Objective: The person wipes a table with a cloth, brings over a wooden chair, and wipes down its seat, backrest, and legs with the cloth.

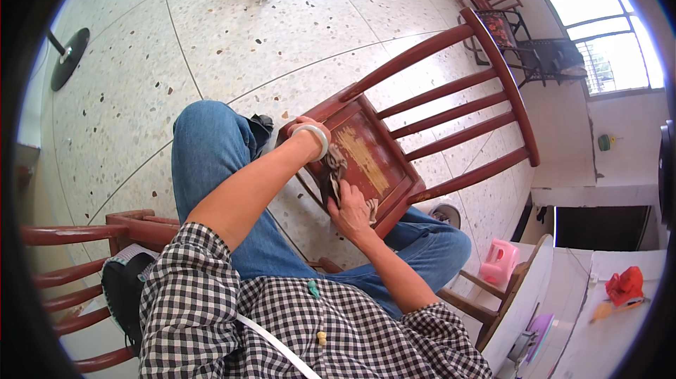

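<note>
A red-brown wooden chair [364, 110] stands before me, its slatted back turned away. The seat [398, 168] has a worn patch [362, 160] where the paint is gone and yellowish wood shows. My left hand [310, 130], with a pale bangle [318, 139] at the wrist, lies at the seat's near left corner; its fingers are mostly hidden. My right hand [349, 212] presses a crumpled dark and beige patterned cloth [334, 170] against the near part of the seat, thumb and fingers bent over it.
My knees in jeans [208, 152] flank the chair. Another red wooden chair [84, 234] stands at the left. At the right are a small bin [448, 212], a pink plastic stool [499, 262] and a white table [520, 300]. A round black stand base [71, 59] sits on the speckled floor.
</note>
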A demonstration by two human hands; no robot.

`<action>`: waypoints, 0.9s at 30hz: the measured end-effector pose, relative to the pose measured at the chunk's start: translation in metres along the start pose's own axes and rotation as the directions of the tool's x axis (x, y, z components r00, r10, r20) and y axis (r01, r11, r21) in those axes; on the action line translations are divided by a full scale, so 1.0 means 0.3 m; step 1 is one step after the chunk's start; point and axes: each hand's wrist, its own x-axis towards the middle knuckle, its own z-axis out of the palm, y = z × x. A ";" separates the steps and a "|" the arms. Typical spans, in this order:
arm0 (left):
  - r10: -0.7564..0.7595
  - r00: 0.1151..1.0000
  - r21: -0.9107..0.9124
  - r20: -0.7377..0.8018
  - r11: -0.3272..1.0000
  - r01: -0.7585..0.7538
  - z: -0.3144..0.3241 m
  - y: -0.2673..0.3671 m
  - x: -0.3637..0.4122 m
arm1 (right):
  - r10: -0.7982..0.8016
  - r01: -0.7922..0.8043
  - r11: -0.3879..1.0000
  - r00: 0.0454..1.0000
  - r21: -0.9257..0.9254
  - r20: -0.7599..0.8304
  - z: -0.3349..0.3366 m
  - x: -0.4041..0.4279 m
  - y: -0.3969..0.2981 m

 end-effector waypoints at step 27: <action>-0.087 0.991 0.020 0.101 0.996 0.086 -0.088 0.043 -0.105 | -0.013 -0.045 0.974 0.967 -0.223 -0.254 -0.039 -0.046 0.377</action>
